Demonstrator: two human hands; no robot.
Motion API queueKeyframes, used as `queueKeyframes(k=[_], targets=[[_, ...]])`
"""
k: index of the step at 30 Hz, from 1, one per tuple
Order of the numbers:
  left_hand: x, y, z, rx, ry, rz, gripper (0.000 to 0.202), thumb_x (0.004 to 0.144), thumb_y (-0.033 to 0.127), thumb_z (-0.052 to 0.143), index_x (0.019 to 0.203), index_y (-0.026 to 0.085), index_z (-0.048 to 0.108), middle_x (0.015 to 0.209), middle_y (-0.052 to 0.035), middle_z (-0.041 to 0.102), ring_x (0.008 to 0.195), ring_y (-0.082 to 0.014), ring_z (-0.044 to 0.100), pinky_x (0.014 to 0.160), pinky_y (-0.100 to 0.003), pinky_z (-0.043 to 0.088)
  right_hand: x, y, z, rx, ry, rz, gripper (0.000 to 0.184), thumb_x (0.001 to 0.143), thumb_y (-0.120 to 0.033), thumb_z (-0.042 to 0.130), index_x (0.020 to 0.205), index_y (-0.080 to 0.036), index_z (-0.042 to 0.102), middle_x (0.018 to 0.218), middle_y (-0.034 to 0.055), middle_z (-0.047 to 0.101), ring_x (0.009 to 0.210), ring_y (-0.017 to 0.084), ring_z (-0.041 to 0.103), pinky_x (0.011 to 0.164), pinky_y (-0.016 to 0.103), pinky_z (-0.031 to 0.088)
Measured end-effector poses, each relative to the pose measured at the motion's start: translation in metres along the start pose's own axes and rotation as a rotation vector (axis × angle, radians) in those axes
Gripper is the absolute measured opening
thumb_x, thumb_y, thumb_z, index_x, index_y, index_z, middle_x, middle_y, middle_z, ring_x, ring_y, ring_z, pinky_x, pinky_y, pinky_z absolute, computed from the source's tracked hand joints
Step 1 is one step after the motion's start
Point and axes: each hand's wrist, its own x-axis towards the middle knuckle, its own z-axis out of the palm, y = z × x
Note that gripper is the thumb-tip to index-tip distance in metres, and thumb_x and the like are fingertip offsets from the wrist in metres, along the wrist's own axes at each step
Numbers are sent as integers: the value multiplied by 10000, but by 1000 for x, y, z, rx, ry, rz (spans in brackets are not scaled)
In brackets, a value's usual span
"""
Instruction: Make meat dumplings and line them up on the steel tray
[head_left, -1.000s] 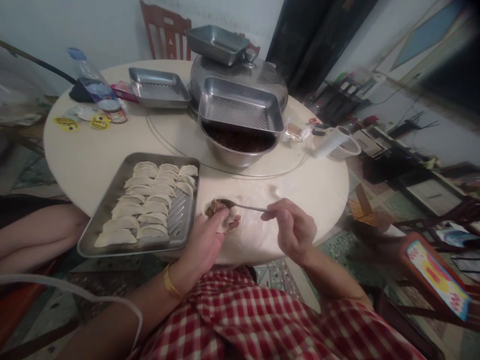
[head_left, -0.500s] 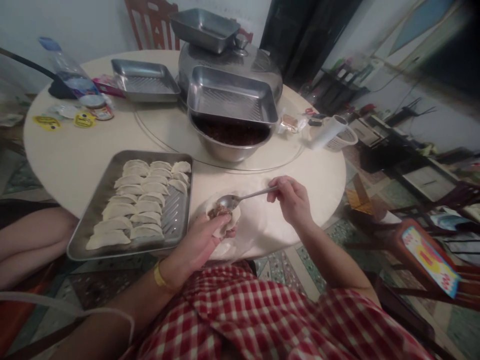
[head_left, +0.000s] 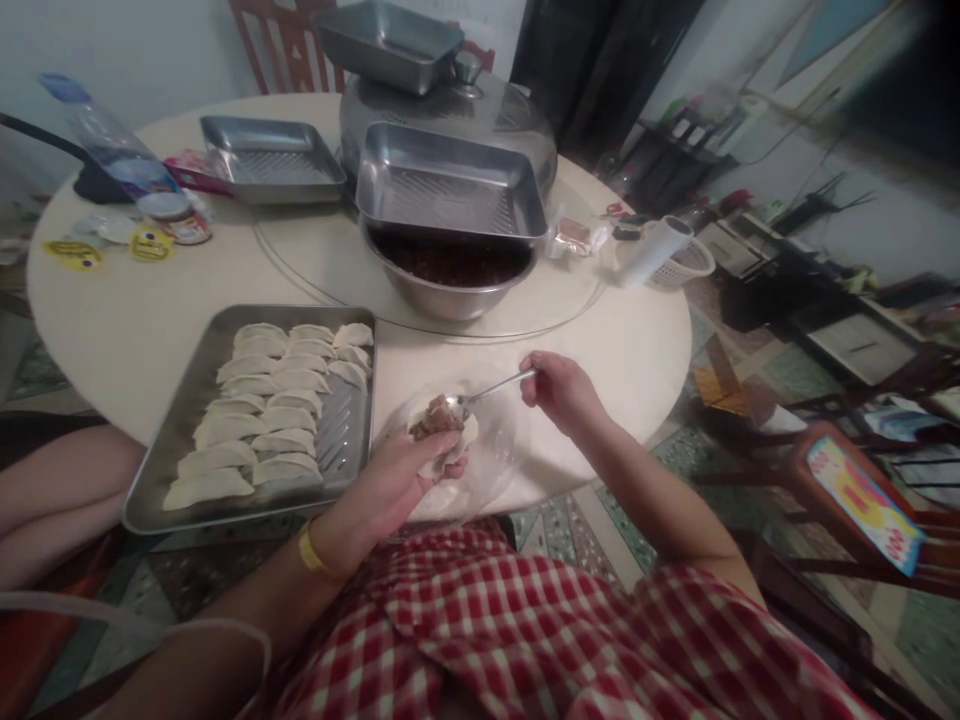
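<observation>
In my left hand (head_left: 405, 470) lies an open dumpling wrapper (head_left: 468, 434), its thumb across the near side. A lump of brown meat filling (head_left: 433, 416) rests on the wrapper. My right hand (head_left: 559, 390) pinches the handle of a metal spoon (head_left: 495, 386), whose bowl touches the filling. Left of my hands, a metal tray (head_left: 345, 440) holds rows of folded dumplings (head_left: 285, 440). Beyond them stands a steel bowl (head_left: 457, 300) of dark filling, partly covered by an empty rectangular pan (head_left: 454, 185).
Behind the bowl is a large lidded pan (head_left: 517, 110) with another tray (head_left: 390, 45) on top. A further tray (head_left: 274, 165), a plastic bottle (head_left: 120, 150) and a jar (head_left: 180, 218) stand at the back left. Another person's leg (head_left: 67, 490) shows at the left.
The spoon's bowl has tilted and the filling now sits as a taller lump on the wrapper. My right hand has shifted slightly left. The whole view has moved a little.
</observation>
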Motion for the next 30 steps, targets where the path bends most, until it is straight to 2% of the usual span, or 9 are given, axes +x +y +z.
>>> queueKeyframes(k=[4, 8, 10, 13, 16, 18, 21, 25, 30], targets=[[1, 1, 2, -2, 32, 3, 256, 578, 168, 855, 784, 138, 707, 709, -4, 652, 620, -104, 565, 560, -229, 477, 2, 0, 0, 56, 1, 34, 205, 673, -377, 635, 659, -176, 596, 405, -45, 531, 386, 90, 451, 407, 213, 359], [1, 2, 1, -41, 42, 11, 183, 592, 122, 834, 730, 120, 715, 728, -16, 674, 669, -114, 614, 581, -215, 508, 2, -12, -1, 59, 41, -74, 236, 691, -411, 644, 685, -178, 603, 427, -45, 539, 410, 89, 464, 419, 213, 383], [1, 5, 0, -61, 33, 3, 132, 609, 97, 812, 702, 103, 718, 740, -31, 691, 703, -128, 646, 623, -217, 535, 4, -22, -2, 39, 75, -196, 260, 720, -445, 644, 707, -189, 600, 442, -52, 536, 425, 89, 473, 432, 215, 398], [-3, 11, 2, -126, 50, 16, 51, 676, 61, 732, 685, 109, 719, 798, -48, 721, 780, -160, 688, 722, -253, 575, 12, -40, -3, -25, 150, -458, 308, 809, -514, 610, 764, -210, 586, 496, -56, 550, 452, 88, 495, 461, 219, 415], [-8, 20, 6, -224, 126, 11, 136, 757, 80, 613, 664, 111, 708, 872, -88, 745, 901, -223, 707, 823, -331, 593, 29, -55, -3, -154, 224, -745, 333, 894, -549, 531, 822, -228, 581, 593, -41, 598, 511, 95, 543, 525, 237, 449], [-12, 26, 9, -278, 160, -15, 191, 794, 119, 547, 711, 101, 718, 919, -120, 751, 952, -263, 707, 860, -389, 591, 44, -61, -2, -312, 245, -904, 335, 928, -544, 488, 859, -234, 597, 653, -27, 615, 585, 112, 583, 611, 269, 483], [-16, 32, 9, -308, 136, -61, 277, 829, 165, 468, 834, 78, 731, 934, -151, 753, 983, -293, 704, 893, -445, 577, 67, -65, 0, -659, 233, -1068, 349, 950, -536, 458, 894, -238, 632, 733, 1, 634, 724, 156, 611, 769, 342, 491], [-20, 34, 8, -286, 119, -78, 356, 848, 187, 418, 922, 42, 735, 888, -169, 758, 957, -284, 712, 852, -406, 589, 91, -58, 4, -993, 201, -1141, 385, 974, -511, 406, 863, -231, 645, 798, 42, 673, 777, 194, 594, 816, 363, 452], [-21, 28, 5, -252, 140, -17, 215, 842, 132, 525, 806, 90, 734, 875, -120, 767, 859, -232, 730, 750, -319, 603, 95, -45, 4, -1099, 155, -1108, 353, 972, -450, 413, 874, -225, 666, 771, 51, 675, 739, 204, 573, 796, 364, 441]])
